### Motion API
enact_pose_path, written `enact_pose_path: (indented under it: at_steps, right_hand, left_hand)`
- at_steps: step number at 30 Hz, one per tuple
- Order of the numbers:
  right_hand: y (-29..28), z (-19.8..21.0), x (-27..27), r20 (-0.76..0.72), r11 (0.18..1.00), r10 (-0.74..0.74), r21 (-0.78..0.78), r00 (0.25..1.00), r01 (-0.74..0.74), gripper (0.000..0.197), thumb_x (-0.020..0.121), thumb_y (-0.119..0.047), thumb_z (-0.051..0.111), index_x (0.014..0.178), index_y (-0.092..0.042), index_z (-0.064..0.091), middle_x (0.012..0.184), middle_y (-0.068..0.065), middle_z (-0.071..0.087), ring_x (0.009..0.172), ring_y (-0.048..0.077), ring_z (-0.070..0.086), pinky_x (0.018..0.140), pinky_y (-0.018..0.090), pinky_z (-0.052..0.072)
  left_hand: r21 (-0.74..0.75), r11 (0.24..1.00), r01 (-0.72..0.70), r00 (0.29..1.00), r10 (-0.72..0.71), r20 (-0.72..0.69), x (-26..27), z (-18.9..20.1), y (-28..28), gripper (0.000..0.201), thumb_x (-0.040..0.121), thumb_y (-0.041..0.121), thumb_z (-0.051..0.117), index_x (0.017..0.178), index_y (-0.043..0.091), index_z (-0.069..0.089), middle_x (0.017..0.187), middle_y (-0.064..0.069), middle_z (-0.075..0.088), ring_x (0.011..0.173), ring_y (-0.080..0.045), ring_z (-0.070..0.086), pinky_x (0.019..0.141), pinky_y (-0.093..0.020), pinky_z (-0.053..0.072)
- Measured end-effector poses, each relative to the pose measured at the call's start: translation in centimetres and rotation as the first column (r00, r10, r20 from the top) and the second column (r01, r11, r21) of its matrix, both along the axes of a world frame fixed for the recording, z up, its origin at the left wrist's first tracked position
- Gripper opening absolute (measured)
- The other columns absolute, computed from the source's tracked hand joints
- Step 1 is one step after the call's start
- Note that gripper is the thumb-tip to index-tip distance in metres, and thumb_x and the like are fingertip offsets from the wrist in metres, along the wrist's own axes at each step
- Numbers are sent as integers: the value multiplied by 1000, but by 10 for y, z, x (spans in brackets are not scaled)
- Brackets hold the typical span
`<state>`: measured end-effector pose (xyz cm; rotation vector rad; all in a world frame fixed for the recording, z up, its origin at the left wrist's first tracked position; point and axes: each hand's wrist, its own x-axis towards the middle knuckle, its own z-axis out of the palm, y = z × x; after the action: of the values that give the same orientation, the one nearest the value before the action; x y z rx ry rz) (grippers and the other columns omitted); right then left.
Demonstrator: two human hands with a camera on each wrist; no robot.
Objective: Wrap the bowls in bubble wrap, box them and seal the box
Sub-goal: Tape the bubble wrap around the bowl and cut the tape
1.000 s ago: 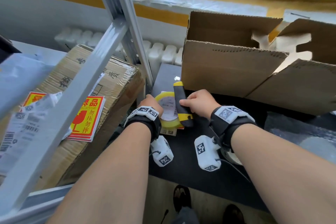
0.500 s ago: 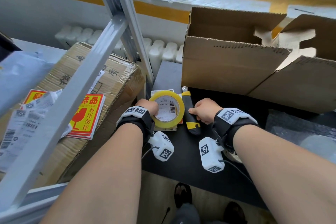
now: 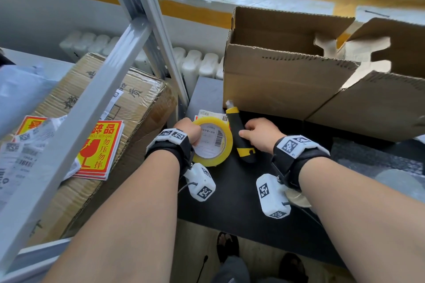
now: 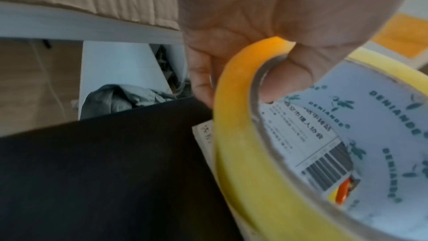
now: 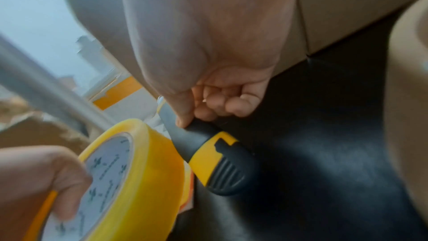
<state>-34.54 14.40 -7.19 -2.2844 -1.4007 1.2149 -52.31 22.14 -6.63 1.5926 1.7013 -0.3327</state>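
- My left hand (image 3: 187, 130) grips the yellow tape roll (image 3: 212, 141), fingers (image 4: 284, 78) curled through its core, tilted above the counter (image 3: 230, 193).
- Just right of the roll, my right hand (image 3: 259, 133) pinches the utility knife (image 3: 241, 135).
- Behind the roll stands the open cardboard box (image 3: 287, 82); sealing comes next, I judge: flaps closed first.

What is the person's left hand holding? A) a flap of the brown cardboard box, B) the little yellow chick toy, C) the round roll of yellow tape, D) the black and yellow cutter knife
C: the left hand grips the rim of the round roll of yellow tape, with the thumb hooked inside its ring in the left wrist view, while the right hand pinches the black and yellow cutter knife.
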Motion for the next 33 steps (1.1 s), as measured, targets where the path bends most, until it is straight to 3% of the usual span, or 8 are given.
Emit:
enact_pose_path:
  at_steps: [3,9,11,17,20,26,30,33]
  right_hand:
    - [1,0,-1,141,988,151,-65,979,-143,24,92,-31,56,73,-16,54,74,2,55,74,22,55,61,28,41]
    - [9,-7,-6,269,956,268,-190,925,-222,33,92,-32,55,66,-14,46,66,1,49,60,19,49,50,25,34]
    - [13,-11,-9,303,943,303,-235,903,-237,31,91,-31,55,66,-13,49,66,2,51,61,21,52,51,25,36]
    - [19,-18,-10,300,934,299,-287,906,-214,29,91,-26,53,67,-10,52,66,4,54,59,21,53,52,25,37]
    - [18,-16,-10,299,934,280,-305,912,-187,36,94,-26,52,63,-9,45,62,4,48,54,18,46,48,25,32]
    - [10,-5,-6,333,965,213,-218,918,-145,27,87,-22,60,66,-8,50,64,5,55,54,19,52,47,24,40]
    - [10,19,-5,-6,996,15,-88,1000,-15,19,88,-4,45,96,-6,63,88,18,70,69,29,62,73,40,58]
    - [2,49,-2,-274,990,36,-122,961,-72,21,86,1,56,106,-7,56,88,18,65,76,26,64,80,41,58]
  left_hand:
    - [11,996,91,995,-91,-40,2,-6,-5,17,82,-1,51,66,5,53,85,-21,60,79,-33,56,63,-30,38]
    - [34,991,131,991,-130,-34,-1,-10,-4,26,80,-5,50,61,11,44,66,-7,47,62,-22,47,52,-26,32]
    - [41,990,131,991,-131,-6,-2,-11,-3,29,82,-8,47,61,12,42,69,-7,46,60,-20,43,51,-26,30]
    - [93,989,113,992,-118,46,-5,-4,1,16,89,-5,45,85,4,58,104,-19,62,89,-30,54,71,-31,37]
    - [135,987,83,993,-94,78,-6,1,6,23,86,-6,47,97,7,61,100,-15,59,87,-29,51,73,-30,38]
    - [104,993,-47,993,35,115,-3,14,7,17,76,-4,53,75,12,48,85,-10,52,74,-26,48,65,-32,41]
    - [-3,996,-90,983,89,160,2,25,0,23,71,-4,58,93,4,54,94,-17,54,84,-34,55,83,-47,55]
    - [-93,990,-106,974,122,193,11,42,-5,25,75,-2,55,99,0,53,87,-24,53,71,-37,55,81,-50,55]
